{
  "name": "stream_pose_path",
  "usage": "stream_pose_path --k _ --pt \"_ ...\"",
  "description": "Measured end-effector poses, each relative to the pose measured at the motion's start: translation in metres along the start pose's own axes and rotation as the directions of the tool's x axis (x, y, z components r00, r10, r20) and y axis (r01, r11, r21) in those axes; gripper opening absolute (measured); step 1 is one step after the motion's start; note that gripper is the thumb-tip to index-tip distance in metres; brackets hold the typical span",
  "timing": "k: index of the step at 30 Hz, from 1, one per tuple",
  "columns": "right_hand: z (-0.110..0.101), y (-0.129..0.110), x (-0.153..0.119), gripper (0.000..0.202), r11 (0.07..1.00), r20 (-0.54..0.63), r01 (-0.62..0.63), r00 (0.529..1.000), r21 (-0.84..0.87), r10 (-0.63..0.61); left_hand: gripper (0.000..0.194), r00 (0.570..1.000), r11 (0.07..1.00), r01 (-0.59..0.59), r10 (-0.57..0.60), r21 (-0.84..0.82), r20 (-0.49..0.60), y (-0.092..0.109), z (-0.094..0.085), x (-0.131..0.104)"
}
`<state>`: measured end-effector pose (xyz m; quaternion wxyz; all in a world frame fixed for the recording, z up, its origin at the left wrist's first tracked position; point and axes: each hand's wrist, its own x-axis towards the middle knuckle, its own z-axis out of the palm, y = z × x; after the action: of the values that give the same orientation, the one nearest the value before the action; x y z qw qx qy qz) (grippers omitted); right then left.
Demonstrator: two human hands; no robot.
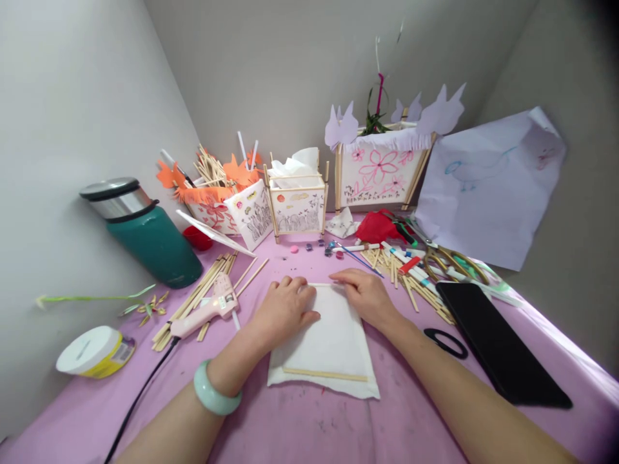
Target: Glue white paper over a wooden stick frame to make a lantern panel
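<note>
A white, soft-looking sheet [325, 338], perhaps cloth or paper tissue, lies on the purple cover in front of me. Along its near edge rests a thin wooden stick [325, 374]. My left hand [289, 308] lies on the sheet's left side, fingers bent over the far-left corner and thumb apart. At the far-right corner, my right hand [366, 293] has its fingers along the far edge and its thumb on the near side, closed on the sheet. A pale strip shows along that far edge between the hands. My left wrist wears a pale green bangle.
Left are a pink glue gun [207, 310] on sticks, a teal bottle [149, 232] and a white tub [97, 351]. Decorated boxes [297, 209] stand behind, with small paint pots in front. Right are loose sticks, markers, scissors [442, 258], a black phone-like slab [503, 341] and a black ring.
</note>
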<state>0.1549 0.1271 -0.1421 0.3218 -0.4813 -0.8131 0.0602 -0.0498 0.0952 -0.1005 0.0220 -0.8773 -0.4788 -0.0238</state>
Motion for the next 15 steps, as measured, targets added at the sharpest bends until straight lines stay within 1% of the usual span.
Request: stream_pose_path --k 3,9,11,15 --pt "-0.004 0.0 -0.001 0.037 1.0 -0.01 0.004 1.0 -0.013 -0.004 0.042 1.0 0.999 0.001 -0.002 -0.044 -0.023 -0.005 0.002 -0.002" --pt "-0.002 -0.007 -0.001 0.026 0.997 0.004 0.037 0.999 -0.06 -0.037 0.038 0.999 1.0 0.028 -0.028 0.002 -0.021 -0.001 0.005 0.0" --pt "-0.002 -0.004 0.0 0.028 0.999 -0.012 0.017 1.0 -0.051 -0.018 0.038 0.999 0.999 0.032 -0.032 -0.004 -0.016 -0.001 0.004 0.0" --pt "-0.007 0.005 0.002 0.036 0.998 -0.087 -0.047 0.995 -0.034 0.044 0.035 1.0 0.999 0.015 -0.016 -0.049 -0.014 -0.004 0.001 -0.001"
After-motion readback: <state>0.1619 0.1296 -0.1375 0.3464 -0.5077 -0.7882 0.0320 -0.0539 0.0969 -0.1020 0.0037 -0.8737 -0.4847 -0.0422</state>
